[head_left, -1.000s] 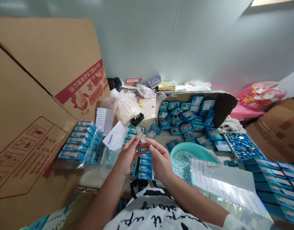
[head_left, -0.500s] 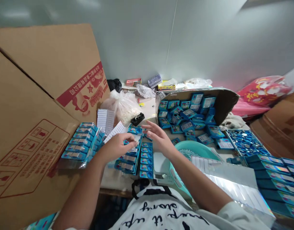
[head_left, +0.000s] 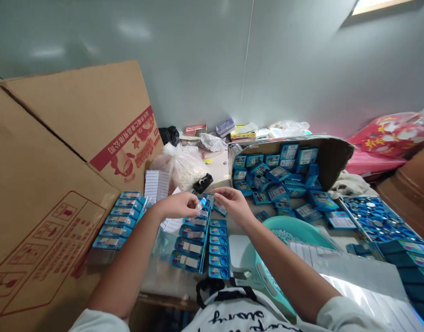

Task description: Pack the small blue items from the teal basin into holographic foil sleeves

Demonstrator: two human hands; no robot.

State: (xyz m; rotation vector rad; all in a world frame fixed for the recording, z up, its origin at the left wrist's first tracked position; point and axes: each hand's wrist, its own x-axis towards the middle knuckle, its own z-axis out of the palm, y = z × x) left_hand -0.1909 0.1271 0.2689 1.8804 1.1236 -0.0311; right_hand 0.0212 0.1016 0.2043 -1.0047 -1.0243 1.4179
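While hands (head_left: 177, 205) hover apart — small bluish piece (head_left: 202, 203) at left fingertips (head_left: 194, 212).

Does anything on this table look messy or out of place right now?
Yes, mildly: the blue boxes lie jumbled at odd angles in the carton, and several lie loose on the table before it, unlike the neat row of blue packs near the left hand. No damage shows.

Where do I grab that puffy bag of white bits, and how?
Probably best to grip the bag by its bunched-up top, coming down from above. The thin plastic gathers and sticks up there, while the filled bottom bulges out wide.
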